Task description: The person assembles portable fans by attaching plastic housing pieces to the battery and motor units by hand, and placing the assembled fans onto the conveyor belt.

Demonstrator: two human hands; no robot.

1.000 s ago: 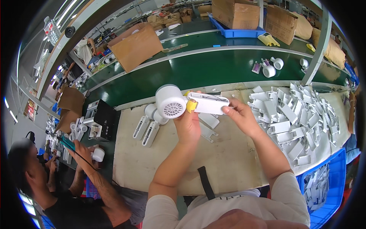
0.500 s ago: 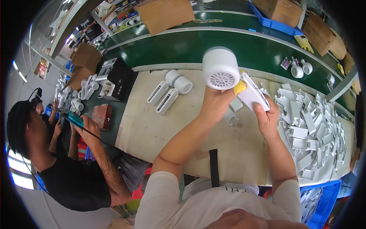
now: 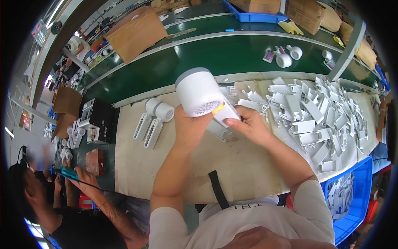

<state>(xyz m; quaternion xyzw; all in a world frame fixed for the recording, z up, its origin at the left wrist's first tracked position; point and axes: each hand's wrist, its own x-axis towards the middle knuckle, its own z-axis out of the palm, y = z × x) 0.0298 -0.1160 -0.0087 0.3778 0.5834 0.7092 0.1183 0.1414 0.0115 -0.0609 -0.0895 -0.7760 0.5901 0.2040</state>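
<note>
Over the middle of the bench I hold a white hair dryer [image 3: 199, 92] with a round grille and a grey rim. My left hand [image 3: 187, 124] is closed around its barrel from below; the barrel hides part of the fingers. My right hand [image 3: 253, 126] grips the pale handle piece [image 3: 226, 116], thumb on top. A bit of yellow [image 3: 218, 109] shows where barrel and handle meet. Left of my hands lie similar dryers [image 3: 159, 110] with slotted handles facing up. Behind the held dryer, loose white plastic covers [image 3: 253, 101] lie on the bench.
A large heap of white plastic covers [image 3: 309, 112] spreads over the bench's right side. At lower right stands a blue bin [image 3: 356, 203] of parts. Beyond runs a green conveyor [image 3: 232, 54] carrying dryer parts. To the left, a person [image 3: 91, 220] holds a teal tool near a black box [image 3: 103, 120].
The view has swung right. The held dryer has come lower and nearer me, tilting its grille downward. My right hand has moved closer to the left, still on the handle piece.
</note>
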